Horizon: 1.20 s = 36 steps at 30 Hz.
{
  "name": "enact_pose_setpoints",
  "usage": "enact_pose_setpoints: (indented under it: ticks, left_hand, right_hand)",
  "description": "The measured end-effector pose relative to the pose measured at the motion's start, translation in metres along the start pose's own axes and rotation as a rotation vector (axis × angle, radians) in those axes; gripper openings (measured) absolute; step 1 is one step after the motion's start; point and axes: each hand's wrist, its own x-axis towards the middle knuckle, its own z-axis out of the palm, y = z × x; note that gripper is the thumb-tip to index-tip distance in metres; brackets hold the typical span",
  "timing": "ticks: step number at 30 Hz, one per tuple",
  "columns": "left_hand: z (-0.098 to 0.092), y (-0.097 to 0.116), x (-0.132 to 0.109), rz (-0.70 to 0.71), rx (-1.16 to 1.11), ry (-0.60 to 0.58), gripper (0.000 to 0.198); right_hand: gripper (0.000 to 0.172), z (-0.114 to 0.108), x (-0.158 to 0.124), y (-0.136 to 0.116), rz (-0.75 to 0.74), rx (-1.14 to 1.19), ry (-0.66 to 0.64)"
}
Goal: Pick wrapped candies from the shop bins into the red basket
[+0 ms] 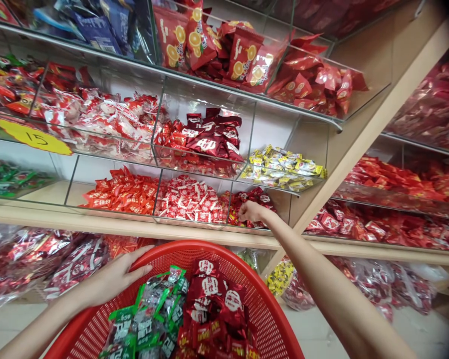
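A round red plastic basket (265,294) sits low in front of me. In it lie green-and-clear candy packets (149,309) on the left, dark red packets with white lettering (209,289) on the right, and small red wrapped candies (209,334) nearest me. My left hand (123,274) grips the basket's left rim, its thumb over the inside. My right hand (251,212) is at the front of a bottom-shelf compartment of dark red wrapped candies (264,198). Its fingers are curled together, and whatever they hold, if anything, is hidden.
Shelves with clear dividers hold red-and-white candies (192,199), orange-red packets (125,192), yellow wrapped candies (284,167) and orange-print bags (239,55). A yellow price tag (33,137) reads 15. A slanting wooden upright (362,129) stands right. Bagged candies (33,259) lie under the ledge.
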Motion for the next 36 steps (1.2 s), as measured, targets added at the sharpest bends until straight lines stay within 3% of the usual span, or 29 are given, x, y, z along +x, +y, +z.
enact_pose_setpoints:
  ticks: [11,19,25,28,32,36]
  left_hand:
    - [0.0,-0.003,-0.001,0.017,-0.008,0.004,0.059]
    - [0.001,-0.002,0.0,-0.008,0.008,0.01,0.061]
    - [0.002,-0.005,0.001,0.033,-0.036,-0.008,0.057]
    - [0.003,-0.006,0.001,0.026,-0.024,0.003,0.057]
    - [0.003,-0.005,0.0,-0.002,0.008,0.016,0.059]
    - [0.002,-0.007,0.0,0.009,0.01,0.004,0.059]
  right_hand:
    - [0.034,0.011,-0.003,-0.016,0.044,-0.163,0.049]
    - [0.016,0.01,-0.007,0.004,-0.115,-0.099,0.104]
    - [0.026,-0.006,-0.004,0.015,-0.206,0.065,0.136]
    - [0.029,-0.005,0.002,0.009,-0.187,0.124,0.131]
    - [0.02,0.006,0.009,-0.008,-0.105,0.125,0.111]
    - [0.022,0.014,0.007,-0.026,0.018,0.066,0.172]
